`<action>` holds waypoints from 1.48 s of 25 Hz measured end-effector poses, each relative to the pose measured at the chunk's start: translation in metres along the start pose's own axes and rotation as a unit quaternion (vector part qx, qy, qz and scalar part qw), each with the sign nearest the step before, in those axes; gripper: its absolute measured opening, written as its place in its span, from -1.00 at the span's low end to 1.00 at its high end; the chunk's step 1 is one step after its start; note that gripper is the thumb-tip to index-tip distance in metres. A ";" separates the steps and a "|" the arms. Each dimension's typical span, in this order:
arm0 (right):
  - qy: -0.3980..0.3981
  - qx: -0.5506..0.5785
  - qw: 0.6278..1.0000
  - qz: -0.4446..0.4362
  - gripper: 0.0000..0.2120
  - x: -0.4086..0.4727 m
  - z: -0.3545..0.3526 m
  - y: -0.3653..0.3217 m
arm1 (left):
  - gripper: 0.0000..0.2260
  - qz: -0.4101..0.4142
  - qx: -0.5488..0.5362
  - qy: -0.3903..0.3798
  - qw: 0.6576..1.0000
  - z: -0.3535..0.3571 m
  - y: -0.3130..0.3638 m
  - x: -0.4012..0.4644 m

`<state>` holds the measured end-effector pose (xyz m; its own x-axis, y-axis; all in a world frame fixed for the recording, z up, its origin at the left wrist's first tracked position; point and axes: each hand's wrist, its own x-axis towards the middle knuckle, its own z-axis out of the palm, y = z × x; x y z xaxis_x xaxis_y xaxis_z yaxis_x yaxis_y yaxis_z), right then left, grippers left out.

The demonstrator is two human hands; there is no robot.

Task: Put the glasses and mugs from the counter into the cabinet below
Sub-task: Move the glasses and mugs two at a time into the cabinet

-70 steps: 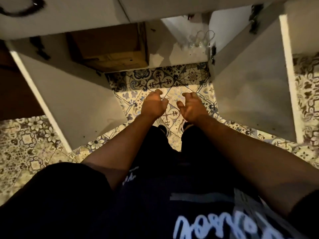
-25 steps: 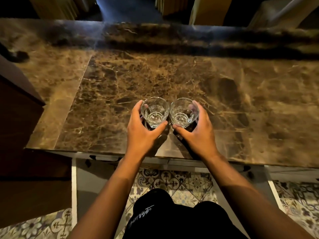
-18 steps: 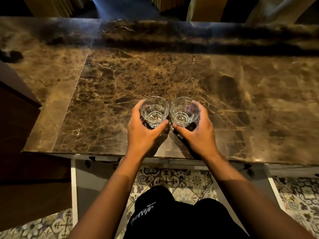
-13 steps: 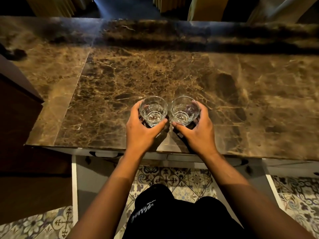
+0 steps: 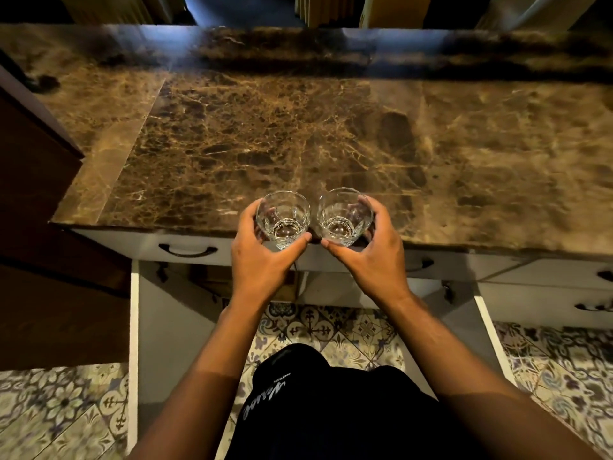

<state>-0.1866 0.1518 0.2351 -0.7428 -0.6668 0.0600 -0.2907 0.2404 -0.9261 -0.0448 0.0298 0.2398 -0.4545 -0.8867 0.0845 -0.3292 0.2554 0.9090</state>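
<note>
Left hand (image 5: 257, 257): curled round the left glass (image 5: 283, 218), which is gripped.
Right hand (image 5: 373, 257): curled round the right glass (image 5: 343, 214).
Glasses: held side by side at the counter (image 5: 331, 134) edge.

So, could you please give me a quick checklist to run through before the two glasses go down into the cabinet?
1. Left hand grips the left glass: ok.
2. Right hand grips the right glass: ok.
3. Glasses upright, mouths up: ok.
4. Both cabinet doors below the counter open: ok.
5. Glasses apart from each other: cannot tell, rims look very close.
6. Free room on the cabinet shelf: cannot tell, interior mostly hidden.
</note>
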 end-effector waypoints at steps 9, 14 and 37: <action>-0.051 0.002 0.999 0.020 -0.15 -0.081 -0.033 0.028 | -0.25 -0.047 0.015 0.017 0.999 0.015 -0.001 -0.101; -0.052 0.003 0.997 0.058 -0.16 -0.115 -0.041 0.056 | -0.28 -0.103 0.000 0.002 0.995 0.025 -0.024 -0.143; 0.001 -0.091 0.981 0.173 -0.21 -0.148 0.065 0.309 | -0.28 -0.162 0.028 -0.091 0.982 0.133 -0.288 -0.150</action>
<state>-0.1274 0.2785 -0.0847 -0.8172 -0.5213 -0.2459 -0.1230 0.5744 -0.8093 0.0082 0.1400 -0.0889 -0.4564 -0.8432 -0.2839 -0.5241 -0.0031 0.8517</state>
